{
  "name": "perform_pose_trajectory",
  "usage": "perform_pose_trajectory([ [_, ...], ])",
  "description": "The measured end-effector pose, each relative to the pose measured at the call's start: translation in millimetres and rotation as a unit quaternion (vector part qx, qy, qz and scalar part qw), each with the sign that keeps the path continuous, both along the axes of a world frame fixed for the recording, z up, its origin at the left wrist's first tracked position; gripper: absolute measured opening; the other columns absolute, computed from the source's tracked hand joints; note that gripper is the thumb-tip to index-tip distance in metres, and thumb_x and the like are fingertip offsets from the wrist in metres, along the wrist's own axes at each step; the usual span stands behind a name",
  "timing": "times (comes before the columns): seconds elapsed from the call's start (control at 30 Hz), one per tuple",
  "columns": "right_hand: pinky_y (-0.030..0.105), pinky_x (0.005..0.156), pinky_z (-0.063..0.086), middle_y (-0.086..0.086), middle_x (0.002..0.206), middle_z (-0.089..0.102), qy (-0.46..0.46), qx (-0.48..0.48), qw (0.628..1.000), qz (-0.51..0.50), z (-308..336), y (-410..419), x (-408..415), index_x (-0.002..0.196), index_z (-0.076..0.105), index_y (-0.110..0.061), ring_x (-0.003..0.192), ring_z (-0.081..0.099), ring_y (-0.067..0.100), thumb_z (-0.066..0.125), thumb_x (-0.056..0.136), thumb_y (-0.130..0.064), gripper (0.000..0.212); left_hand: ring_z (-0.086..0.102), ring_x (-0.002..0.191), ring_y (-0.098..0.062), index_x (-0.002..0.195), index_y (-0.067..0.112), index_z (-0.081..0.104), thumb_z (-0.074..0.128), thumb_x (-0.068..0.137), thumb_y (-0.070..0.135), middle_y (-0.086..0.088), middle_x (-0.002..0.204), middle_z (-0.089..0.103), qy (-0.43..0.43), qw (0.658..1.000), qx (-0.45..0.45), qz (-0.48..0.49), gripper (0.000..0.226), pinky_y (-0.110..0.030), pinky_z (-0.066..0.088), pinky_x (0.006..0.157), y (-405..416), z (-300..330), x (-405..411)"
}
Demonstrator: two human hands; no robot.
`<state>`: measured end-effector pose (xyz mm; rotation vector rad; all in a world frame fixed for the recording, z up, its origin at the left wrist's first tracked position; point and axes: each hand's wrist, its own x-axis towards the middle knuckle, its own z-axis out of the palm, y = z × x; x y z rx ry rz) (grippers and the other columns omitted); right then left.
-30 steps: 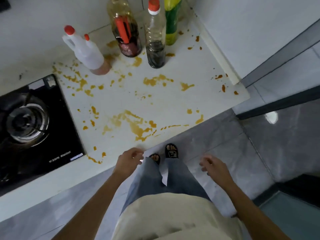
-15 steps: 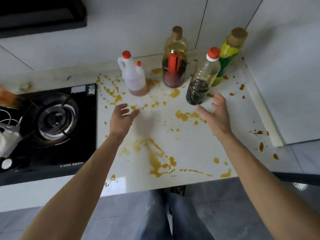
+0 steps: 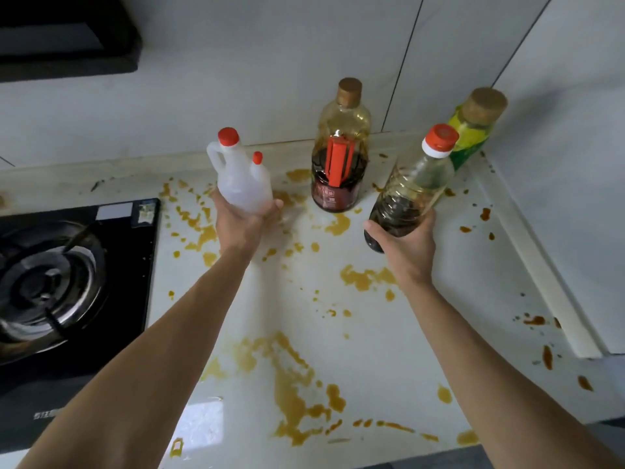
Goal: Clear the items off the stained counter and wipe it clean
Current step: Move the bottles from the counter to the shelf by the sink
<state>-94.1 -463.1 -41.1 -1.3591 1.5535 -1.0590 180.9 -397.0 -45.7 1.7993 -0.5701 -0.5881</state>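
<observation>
- I'm watching the left hand gripping the white plastic jug from below, fingers curling round its base; the jug, with two red caps, is sitting upright in the grip, over the back of the counter.
- The right hand is wrapping round the bottom of the clear bottle with dark liquid, which is tilting slightly right under its red cap.
- Between the two hands, the amber bottle with a red handle is standing on the counter by the wall, apart from both.
- Behind the right-hand bottle, the green-labelled bottle is standing in the corner, partly hidden.
- Orange-brown stains are covering the counter beneath and around my view of both forearms.
- The black gas hob is lying to the left.
</observation>
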Motion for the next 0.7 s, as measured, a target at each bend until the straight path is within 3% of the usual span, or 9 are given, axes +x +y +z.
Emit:
perform_pose_trajectory([
  [0.1, -0.004, 0.075, 0.044, -0.033, 0.103, 0.064, 0.013, -0.002, 1.000, -0.007, 3.2, -2.9, -0.4, 0.117, 0.047, -0.049, 0.089, 0.059, -0.026, 0.092, 0.058, -0.049, 0.074, 0.065, 0.109, -0.011, 0.145, 0.029, 0.039, 0.094, 0.062, 0.049, 0.013, 0.118, 0.060, 0.002, 1.000, -0.004, 0.013, 0.101, -0.021, 0.056, 0.080, -4.0, -0.1, -1.8],
  [0.23, -0.008, 0.073, 0.041, -0.035, 0.101, 0.065, 0.011, 0.002, 1.000, 0.004, 22.4, 2.1, -5.4, 0.118, 0.050, -0.047, 0.090, 0.058, -0.027, 0.093, 0.059, -0.045, 0.073, 0.063, 0.098, 0.005, 0.146, 0.024, 0.044, 0.094, 0.067, 0.041, 0.023, 0.113, 0.058, -0.019, 0.999, 0.007, -0.025, 0.095, -0.001, 0.051, 0.068, 8.3, 12.5, -1.5],
  [0.3, -0.008, 0.073, 0.042, -0.039, 0.099, 0.065, 0.010, 0.000, 1.000, 0.006, 34.3, 11.8, -9.0, 0.119, 0.050, -0.048, 0.092, 0.059, -0.026, 0.093, 0.059, -0.046, 0.074, 0.062, 0.092, 0.017, 0.146, 0.018, 0.049, 0.096, 0.069, 0.041, 0.029, 0.109, 0.059, -0.052, 0.997, 0.025, -0.057, 0.093, 0.004, 0.047, 0.071, 22.3, 25.3, -4.2],
  [0.37, -0.007, 0.073, 0.042, -0.045, 0.101, 0.063, 0.012, 0.011, 1.000, 0.016, 46.7, 29.5, -15.4, 0.121, 0.051, -0.047, 0.094, 0.060, -0.025, 0.093, 0.058, -0.048, 0.076, 0.063, 0.093, 0.017, 0.144, 0.016, 0.051, 0.096, 0.071, 0.038, 0.027, 0.110, 0.061, -0.061, 0.994, 0.040, -0.083, 0.088, 0.000, 0.047, 0.077, 42.1, 39.3, -9.8],
  [0.47, -0.007, 0.074, 0.042, -0.047, 0.103, 0.062, 0.023, 0.029, 0.999, 0.034, 61.8, 65.7, -27.6, 0.119, 0.053, -0.049, 0.096, 0.060, -0.024, 0.093, 0.057, -0.049, 0.074, 0.067, 0.102, 0.001, 0.138, 0.030, 0.050, 0.097, 0.070, 0.036, 0.018, 0.116, 0.064, -0.038, 0.992, 0.055, -0.106, 0.084, -0.009, 0.051, 0.076, 81.1, 56.8, -22.2],
  [0.57, -0.002, 0.078, 0.045, -0.043, 0.105, 0.064, 0.039, 0.053, 0.996, 0.053, 72.1, 107.9, -42.0, 0.113, 0.053, -0.052, 0.098, 0.061, -0.021, 0.093, 0.057, -0.049, 0.069, 0.064, 0.096, 0.017, 0.130, 0.042, 0.045, 0.097, 0.065, 0.044, 0.022, 0.113, 0.063, -0.018, 0.991, 0.080, -0.110, 0.083, -0.003, 0.049, 0.063, 126.4, 74.1, -35.9],
  [0.7, 0.017, 0.090, 0.050, -0.030, 0.108, 0.069, 0.069, 0.100, 0.988, 0.091, 82.6, 161.5, -62.5, 0.124, 0.055, -0.039, 0.099, 0.062, -0.019, 0.093, 0.059, -0.047, 0.076, 0.064, 0.094, 0.003, 0.124, 0.038, 0.047, 0.090, 0.054, 0.064, 0.020, 0.106, 0.064, -0.023, 0.984, 0.150, -0.095, 0.086, -0.025, 0.054, 0.070, 190.0, 85.9, -50.6],
])
